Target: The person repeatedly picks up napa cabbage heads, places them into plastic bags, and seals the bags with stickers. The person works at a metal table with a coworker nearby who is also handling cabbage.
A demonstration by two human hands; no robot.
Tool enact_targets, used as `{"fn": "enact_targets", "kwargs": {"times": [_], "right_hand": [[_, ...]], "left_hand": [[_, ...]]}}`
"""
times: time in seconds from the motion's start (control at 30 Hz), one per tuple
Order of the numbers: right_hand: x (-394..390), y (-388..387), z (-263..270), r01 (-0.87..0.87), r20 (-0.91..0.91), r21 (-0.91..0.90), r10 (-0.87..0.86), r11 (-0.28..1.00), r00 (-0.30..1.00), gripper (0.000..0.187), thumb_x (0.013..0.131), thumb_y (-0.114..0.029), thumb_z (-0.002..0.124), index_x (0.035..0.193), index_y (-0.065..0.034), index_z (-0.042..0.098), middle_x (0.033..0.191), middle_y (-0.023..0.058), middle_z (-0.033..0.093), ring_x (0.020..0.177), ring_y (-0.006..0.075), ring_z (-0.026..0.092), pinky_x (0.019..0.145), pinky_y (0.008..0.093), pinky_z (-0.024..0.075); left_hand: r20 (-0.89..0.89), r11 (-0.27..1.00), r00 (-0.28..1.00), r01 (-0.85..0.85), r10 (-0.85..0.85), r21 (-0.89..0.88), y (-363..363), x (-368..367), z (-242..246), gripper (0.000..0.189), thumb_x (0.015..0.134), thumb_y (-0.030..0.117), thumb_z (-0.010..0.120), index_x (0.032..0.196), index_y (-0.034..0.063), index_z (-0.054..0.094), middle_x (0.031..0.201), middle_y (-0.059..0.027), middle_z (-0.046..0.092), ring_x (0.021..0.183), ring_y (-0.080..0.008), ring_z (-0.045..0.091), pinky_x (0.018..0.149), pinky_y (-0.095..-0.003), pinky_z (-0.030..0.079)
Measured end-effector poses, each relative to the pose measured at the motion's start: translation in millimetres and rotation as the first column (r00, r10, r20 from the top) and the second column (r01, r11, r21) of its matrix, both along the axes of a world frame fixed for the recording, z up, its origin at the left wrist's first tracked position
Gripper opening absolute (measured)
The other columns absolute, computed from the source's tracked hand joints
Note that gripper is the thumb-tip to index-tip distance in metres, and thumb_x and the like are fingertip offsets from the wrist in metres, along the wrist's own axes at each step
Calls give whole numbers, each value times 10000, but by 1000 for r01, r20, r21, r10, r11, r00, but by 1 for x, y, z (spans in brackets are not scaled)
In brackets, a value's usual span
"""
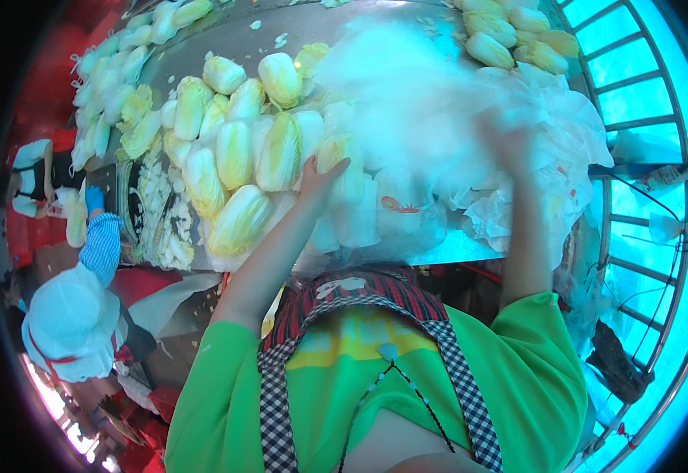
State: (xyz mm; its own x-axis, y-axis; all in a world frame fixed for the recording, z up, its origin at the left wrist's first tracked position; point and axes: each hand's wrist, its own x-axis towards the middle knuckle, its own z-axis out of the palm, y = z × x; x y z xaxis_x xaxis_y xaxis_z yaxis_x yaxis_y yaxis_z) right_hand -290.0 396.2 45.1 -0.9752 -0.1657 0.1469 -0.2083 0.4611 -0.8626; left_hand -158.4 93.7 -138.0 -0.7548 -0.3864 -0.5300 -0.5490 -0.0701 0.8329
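Observation:
With its fingers spread, my left hand [322,178] touches the near end of a napa cabbage [338,151]; whether it grips the cabbage cannot be made out. Bare napa cabbages [279,152] lie to its left, pale green and yellow. My right hand [506,142] is raised and badly blurred, closed on a sheet of thin translucent plastic [403,100]. That plastic is smeared by motion and hides the middle of the table. Beneath and right of it lies a crumpled heap of white plastic [557,130]. A clear plastic bag [403,207] with a red print lies near my apron.
White-netted cabbages [107,77] line the metal table's [202,53] far left. More cabbages [509,32] sit back right. Leaf scraps [163,207] pile at left. A co-worker in a white hat [72,322] and another person [33,177] stand left. Metal railing [639,77] borders the right.

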Motion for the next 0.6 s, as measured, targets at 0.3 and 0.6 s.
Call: {"fn": "enact_targets", "kwargs": {"times": [0.3,0.6], "right_hand": [[-113,150,-141,-332,355,917,-72,224,932,651,764,-209,671,1364,-42,482,1362,222,503,1237,387,504,1030,437,419],[-40,-9,-55,-417,197,765,438,492,877,275,831,-248,677,1051,-85,660,1070,119,665,991,305,635,857,403,499]], "left_hand": [[101,200,851,234,-515,-951,22,2,26,847,621,369,827,1377,188,489,1510,-155,305,1392,-397,266,1085,-571,286],[-6,409,804,296,-594,-863,-10,13,30,729,589,287,827,1264,168,581,1465,-119,378,1388,-374,279,1101,-505,303]]}}
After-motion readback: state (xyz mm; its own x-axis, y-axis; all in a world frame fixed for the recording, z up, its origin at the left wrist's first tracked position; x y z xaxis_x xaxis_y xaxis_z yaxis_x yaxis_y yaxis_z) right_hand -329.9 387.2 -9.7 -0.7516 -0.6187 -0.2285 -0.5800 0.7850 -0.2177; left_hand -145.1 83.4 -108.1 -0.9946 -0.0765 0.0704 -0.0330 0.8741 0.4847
